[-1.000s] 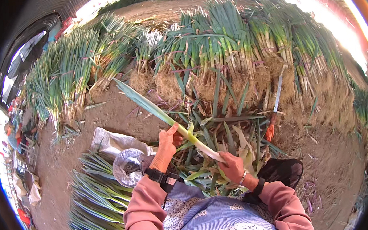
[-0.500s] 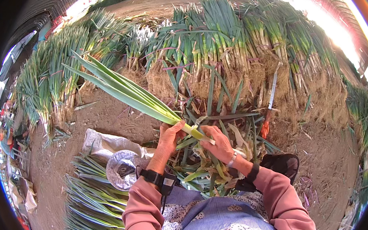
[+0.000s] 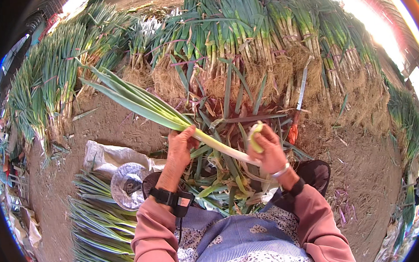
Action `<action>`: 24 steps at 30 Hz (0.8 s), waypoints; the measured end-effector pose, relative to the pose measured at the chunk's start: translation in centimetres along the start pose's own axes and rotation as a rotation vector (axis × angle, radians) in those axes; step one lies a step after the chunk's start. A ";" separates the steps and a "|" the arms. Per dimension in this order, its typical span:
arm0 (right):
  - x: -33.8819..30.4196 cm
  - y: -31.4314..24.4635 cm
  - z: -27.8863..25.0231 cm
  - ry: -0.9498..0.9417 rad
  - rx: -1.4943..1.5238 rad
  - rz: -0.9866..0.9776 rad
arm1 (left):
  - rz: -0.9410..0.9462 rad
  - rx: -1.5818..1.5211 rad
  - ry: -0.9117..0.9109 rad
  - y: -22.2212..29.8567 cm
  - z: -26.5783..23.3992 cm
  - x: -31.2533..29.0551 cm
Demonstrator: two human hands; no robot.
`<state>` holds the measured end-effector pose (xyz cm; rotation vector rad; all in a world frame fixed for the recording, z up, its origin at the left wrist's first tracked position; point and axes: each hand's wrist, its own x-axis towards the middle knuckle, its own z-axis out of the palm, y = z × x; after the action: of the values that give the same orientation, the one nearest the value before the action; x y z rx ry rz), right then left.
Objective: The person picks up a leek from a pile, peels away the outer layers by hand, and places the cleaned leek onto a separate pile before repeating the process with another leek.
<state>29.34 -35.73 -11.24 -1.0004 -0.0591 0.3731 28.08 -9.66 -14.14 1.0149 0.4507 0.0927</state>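
Note:
A long green onion (image 3: 222, 148) lies slantwise in front of me, its green leaves pointing to the far left and its white base toward the near right. My left hand (image 3: 180, 146) is closed round the stalk, just below where the leaves fan out. Beside the base end, my right hand (image 3: 269, 151) is closed on a crumpled strip of pale green leaf (image 3: 255, 134). Its fingers are slightly blurred, and they hide part of the base. Below both hands lies a heap of stripped leaves and peelings (image 3: 222, 180).
Bundles of green onions with roots (image 3: 233, 43) line the far side. A long-bladed knife with an orange handle (image 3: 293, 134) leans there. Cleaned green onions (image 3: 103, 233) lie at near left, beside a clear plastic-lined round container (image 3: 120, 196) and a white sack (image 3: 110, 156).
My right hand has moved right along the stalk and off its side, with a leaf strip peeled away in its fingers. More smooth pale stalk shows. The left hand keeps its hold.

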 end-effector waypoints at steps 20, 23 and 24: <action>0.8 3.1 -0.8 -0.038 -1.514 -0.585 | 0.163 0.059 -0.156 -0.7 2.9 -1.8; 0.5 2.6 -1.7 -0.094 -1.556 -0.651 | 0.132 0.042 -0.170 -0.8 3.0 -1.7; 0.5 2.5 -2.0 -0.119 -1.609 -0.716 | 0.130 0.041 -0.169 -0.8 2.8 -1.7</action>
<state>29.52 -35.92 -14.47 -2.4058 -0.9112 -0.4097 27.57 -12.83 -13.00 1.0830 0.2330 0.1137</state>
